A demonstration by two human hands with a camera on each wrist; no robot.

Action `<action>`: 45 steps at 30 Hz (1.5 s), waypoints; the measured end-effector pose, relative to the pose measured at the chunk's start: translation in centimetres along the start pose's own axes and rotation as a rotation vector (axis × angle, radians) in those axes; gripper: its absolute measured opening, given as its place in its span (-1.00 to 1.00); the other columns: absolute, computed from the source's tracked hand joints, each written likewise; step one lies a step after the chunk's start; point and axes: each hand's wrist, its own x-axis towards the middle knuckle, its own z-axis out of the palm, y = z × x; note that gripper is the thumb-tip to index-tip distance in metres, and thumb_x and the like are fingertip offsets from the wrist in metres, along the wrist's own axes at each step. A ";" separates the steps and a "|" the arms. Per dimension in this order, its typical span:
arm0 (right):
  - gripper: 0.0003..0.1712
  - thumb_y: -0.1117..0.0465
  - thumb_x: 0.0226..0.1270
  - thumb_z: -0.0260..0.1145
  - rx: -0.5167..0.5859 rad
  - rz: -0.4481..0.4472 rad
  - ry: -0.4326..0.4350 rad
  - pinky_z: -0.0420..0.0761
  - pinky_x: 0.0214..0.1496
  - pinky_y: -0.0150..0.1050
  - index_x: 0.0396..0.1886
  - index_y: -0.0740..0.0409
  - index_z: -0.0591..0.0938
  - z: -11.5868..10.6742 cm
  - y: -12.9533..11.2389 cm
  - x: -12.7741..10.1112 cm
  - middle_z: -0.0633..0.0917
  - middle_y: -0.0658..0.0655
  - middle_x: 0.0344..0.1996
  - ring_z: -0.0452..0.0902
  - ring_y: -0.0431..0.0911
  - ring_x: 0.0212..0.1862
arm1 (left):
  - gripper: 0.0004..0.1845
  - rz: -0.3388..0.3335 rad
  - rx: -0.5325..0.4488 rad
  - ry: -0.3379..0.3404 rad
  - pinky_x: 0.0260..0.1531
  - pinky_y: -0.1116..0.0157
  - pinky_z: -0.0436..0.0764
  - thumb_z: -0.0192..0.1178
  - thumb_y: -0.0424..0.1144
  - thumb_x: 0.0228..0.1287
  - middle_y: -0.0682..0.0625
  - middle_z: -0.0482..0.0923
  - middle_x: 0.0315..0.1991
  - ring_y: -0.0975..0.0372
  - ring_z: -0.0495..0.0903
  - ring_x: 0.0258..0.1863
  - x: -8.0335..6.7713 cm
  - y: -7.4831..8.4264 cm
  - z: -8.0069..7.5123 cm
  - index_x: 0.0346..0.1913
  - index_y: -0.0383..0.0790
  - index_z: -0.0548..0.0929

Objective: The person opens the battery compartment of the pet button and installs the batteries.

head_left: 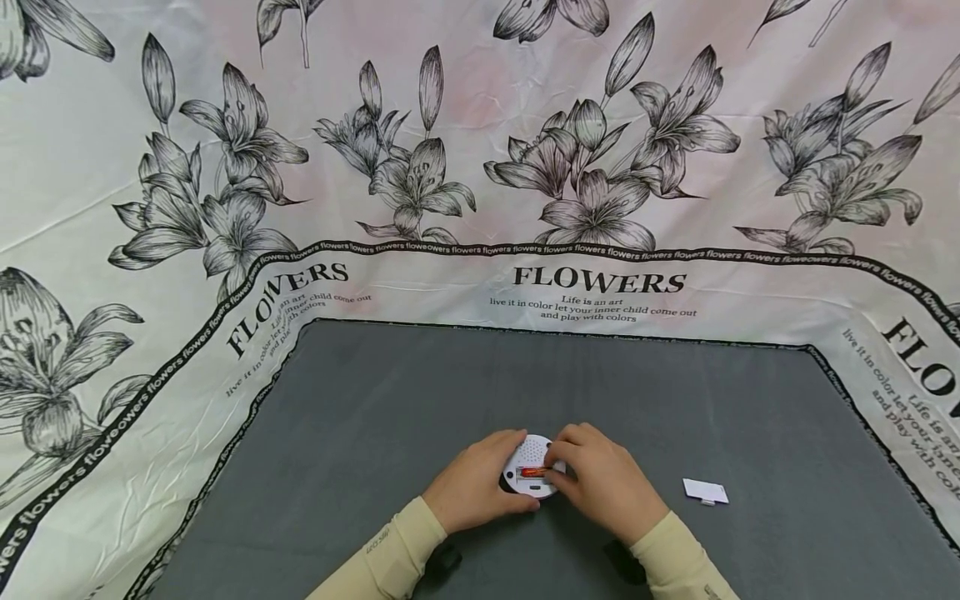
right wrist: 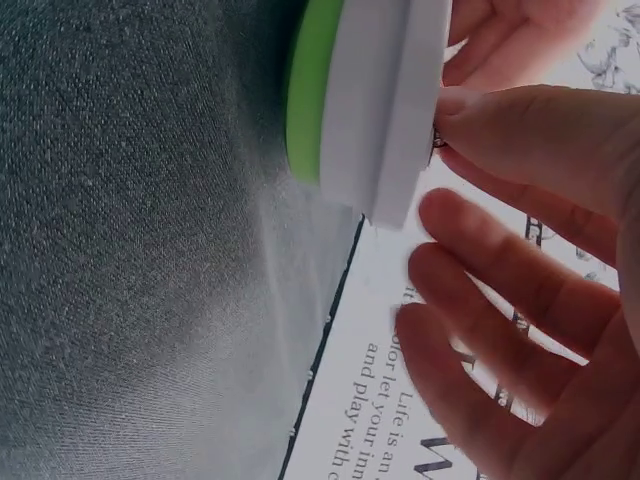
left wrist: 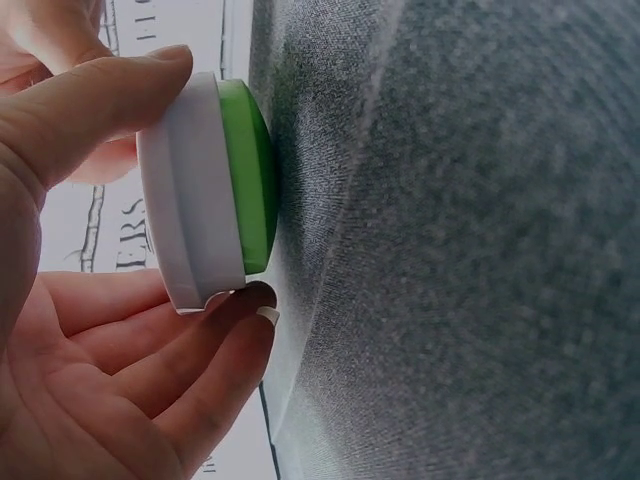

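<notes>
My left hand (head_left: 474, 482) grips a round white buzzer (head_left: 532, 450) by its rim, its perforated back facing up. The left wrist view shows its green domed button (left wrist: 254, 180) on the underside, close over the grey cloth. An orange battery (head_left: 532, 472) lies in the open slot on the back. At the slot's right end, the thumb and index finger of my right hand (head_left: 606, 479) pinch the battery, covering that end of it. In the right wrist view the other fingers (right wrist: 465, 370) spread loosely beside the white casing (right wrist: 370, 110).
A small white battery cover (head_left: 705, 491) with a tab lies on the grey cloth (head_left: 420, 375) to the right of my right hand. Around the grey area runs a white border (head_left: 435, 283) printed with flowers and lettering.
</notes>
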 end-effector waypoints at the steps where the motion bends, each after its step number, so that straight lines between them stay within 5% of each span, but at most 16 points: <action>1: -0.72 0.21 0.10 0.75 0.009 0.007 -0.009 0.68 -0.25 -0.28 -0.35 -0.14 0.77 -0.1 0.1 0.0 0.69 -0.16 -0.26 0.56 -0.26 -0.23 | -0.01 -0.001 0.002 0.000 0.34 0.17 0.66 0.59 0.14 0.25 -0.01 0.52 0.52 0.19 0.61 0.38 0.0 0.0 0.0 0.63 -0.19 0.41; 12: -0.77 0.33 0.13 0.71 0.111 0.025 -0.018 0.66 -0.29 -0.36 -0.37 -0.05 0.81 0.8 -0.6 -0.3 0.64 -0.09 -0.24 0.61 -0.26 -0.31 | -0.02 -0.018 -0.007 0.004 0.33 0.16 0.66 0.61 0.13 0.21 0.04 0.54 0.50 0.21 0.62 0.36 -0.4 -0.3 0.4 0.60 -0.16 0.45; 24: -0.81 0.36 0.17 0.67 0.155 0.039 0.033 0.60 -0.35 -0.42 -0.38 0.01 0.82 1.3 -0.8 -0.3 0.64 -0.11 -0.31 0.50 -0.36 -0.38 | -0.10 0.035 0.031 0.053 0.24 0.23 0.71 0.64 0.08 0.17 -0.01 0.64 0.41 0.23 0.69 0.25 -0.1 -0.2 0.1 0.51 -0.19 0.55; 45: -0.81 0.27 0.22 0.66 0.278 0.321 -0.048 0.59 -0.23 -0.35 -0.40 -0.14 0.83 0.3 -0.4 0.4 0.68 -0.12 -0.23 0.56 -0.25 -0.25 | -0.04 0.021 0.047 0.042 0.31 0.17 0.69 0.64 0.10 0.17 -0.02 0.61 0.45 0.19 0.67 0.33 0.1 0.0 -0.2 0.56 -0.22 0.50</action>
